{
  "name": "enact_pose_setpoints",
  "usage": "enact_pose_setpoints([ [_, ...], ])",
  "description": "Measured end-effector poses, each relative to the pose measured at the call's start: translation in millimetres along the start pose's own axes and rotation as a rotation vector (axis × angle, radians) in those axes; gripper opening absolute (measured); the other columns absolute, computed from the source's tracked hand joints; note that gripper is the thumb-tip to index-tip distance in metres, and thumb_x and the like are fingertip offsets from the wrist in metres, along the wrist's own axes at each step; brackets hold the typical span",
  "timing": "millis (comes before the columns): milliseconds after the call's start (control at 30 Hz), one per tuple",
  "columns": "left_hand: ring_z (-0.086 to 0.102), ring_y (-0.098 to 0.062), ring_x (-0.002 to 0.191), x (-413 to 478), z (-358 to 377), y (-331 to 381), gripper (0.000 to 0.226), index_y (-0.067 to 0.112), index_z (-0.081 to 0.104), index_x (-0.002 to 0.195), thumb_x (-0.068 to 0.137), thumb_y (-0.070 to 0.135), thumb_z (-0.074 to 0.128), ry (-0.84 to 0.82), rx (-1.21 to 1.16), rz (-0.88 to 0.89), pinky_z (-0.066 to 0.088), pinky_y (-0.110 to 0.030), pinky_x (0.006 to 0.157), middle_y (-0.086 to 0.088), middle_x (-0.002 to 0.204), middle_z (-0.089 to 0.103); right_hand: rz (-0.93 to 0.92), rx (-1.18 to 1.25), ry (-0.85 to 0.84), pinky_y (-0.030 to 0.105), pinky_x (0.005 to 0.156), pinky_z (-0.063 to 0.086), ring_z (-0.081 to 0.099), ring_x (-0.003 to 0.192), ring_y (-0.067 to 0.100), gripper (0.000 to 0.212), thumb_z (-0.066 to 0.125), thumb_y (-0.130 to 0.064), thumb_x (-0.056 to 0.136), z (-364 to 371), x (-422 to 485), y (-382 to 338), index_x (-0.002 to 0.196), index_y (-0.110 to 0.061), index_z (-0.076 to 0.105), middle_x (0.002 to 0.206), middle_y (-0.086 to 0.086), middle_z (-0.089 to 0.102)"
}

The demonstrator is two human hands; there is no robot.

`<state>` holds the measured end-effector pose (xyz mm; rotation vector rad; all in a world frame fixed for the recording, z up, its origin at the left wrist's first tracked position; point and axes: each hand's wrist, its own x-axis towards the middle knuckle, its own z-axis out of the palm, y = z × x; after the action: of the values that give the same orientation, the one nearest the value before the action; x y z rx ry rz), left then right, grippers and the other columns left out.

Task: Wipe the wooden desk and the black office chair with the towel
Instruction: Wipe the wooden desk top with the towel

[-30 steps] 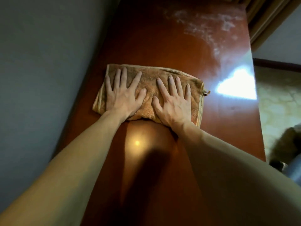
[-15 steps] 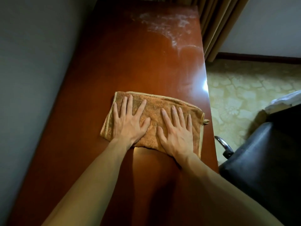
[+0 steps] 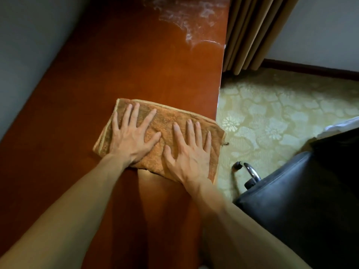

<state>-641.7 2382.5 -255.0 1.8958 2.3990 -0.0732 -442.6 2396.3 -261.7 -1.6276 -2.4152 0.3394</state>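
The towel (image 3: 167, 117) is laid flat on the bench (image 3: 136, 65), at the 3 o'clock edge, with one corner hung just over it. It is pressed down by both grips, fingers straight and spread: the left grip (image 3: 130, 140) at 9 o'clock on it, the right grip (image 3: 190, 154) at 3 o'clock. White dust (image 3: 184, 14) is seen on the bench at 12 o'clock. The chair (image 3: 301, 200) is set at 4 o'clock on the carpet (image 3: 272, 113). A curtain (image 3: 250, 32) is hung at 1 o'clock.

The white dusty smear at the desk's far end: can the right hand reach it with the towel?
Probably yes. The right hand lies flat on the towel, and only bare desk separates it from the smear; a lean forward may be needed.
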Motion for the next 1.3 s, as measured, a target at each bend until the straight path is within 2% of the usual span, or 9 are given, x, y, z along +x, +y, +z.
enact_pose_setpoints([
  [267, -0.004, -0.027, 0.159, 58, -1, 26, 0.076, 0.049, 0.001, 0.161, 0.090, 0.077, 0.008, 0.058, -0.010, -0.052, -0.005, -0.063, 0.123, -0.010, 0.173, 0.000, -0.069, 0.028, -0.008, 0.060, 0.125, 0.002, 0.005, 0.160, 0.024, 0.072, 0.034, -0.067, 0.093, -5, 68, 31, 0.159, -0.040, 0.032, 0.171, 0.004, 0.020],
  [533, -0.002, -0.028, 0.159, 132, -6, 33, 0.075, 0.048, 0.003, 0.161, 0.091, 0.075, 0.009, 0.078, -0.019, -0.072, -0.003, -0.063, 0.123, -0.011, 0.172, 0.003, -0.116, -0.009, -0.047, 0.059, 0.126, -0.003, 0.000, 0.160, 0.022, 0.071, 0.025, -0.069, 0.096, -7, 153, 48, 0.161, -0.041, 0.022, 0.173, 0.002, 0.012],
  [733, -0.001, -0.029, 0.159, 193, -10, 42, 0.073, 0.047, 0.005, 0.161, 0.094, 0.075, 0.016, 0.085, -0.027, -0.102, -0.004, -0.063, 0.123, -0.013, 0.172, 0.004, -0.102, -0.040, -0.071, 0.058, 0.126, -0.004, -0.003, 0.160, 0.022, 0.072, 0.023, -0.069, 0.096, -10, 215, 64, 0.162, -0.042, 0.018, 0.173, 0.002, 0.009],
  [967, 0.001, -0.030, 0.159, 275, -16, 51, 0.078, 0.048, 0.007, 0.160, 0.088, 0.078, 0.009, 0.098, -0.051, -0.124, -0.003, -0.063, 0.123, -0.013, 0.172, 0.005, -0.080, -0.054, -0.069, 0.058, 0.126, -0.003, -0.003, 0.160, 0.022, 0.071, 0.024, -0.068, 0.096, -11, 297, 79, 0.162, -0.041, 0.018, 0.173, 0.002, 0.009],
  [1300, 0.000, -0.030, 0.159, 365, -27, 52, 0.077, 0.046, 0.007, 0.161, 0.091, 0.076, 0.012, 0.123, -0.066, -0.126, -0.004, -0.064, 0.123, -0.014, 0.172, 0.007, -0.048, -0.053, -0.066, 0.056, 0.126, -0.004, -0.004, 0.160, 0.021, 0.071, 0.024, -0.067, 0.097, -13, 387, 86, 0.162, -0.041, 0.018, 0.173, 0.001, 0.009],
])
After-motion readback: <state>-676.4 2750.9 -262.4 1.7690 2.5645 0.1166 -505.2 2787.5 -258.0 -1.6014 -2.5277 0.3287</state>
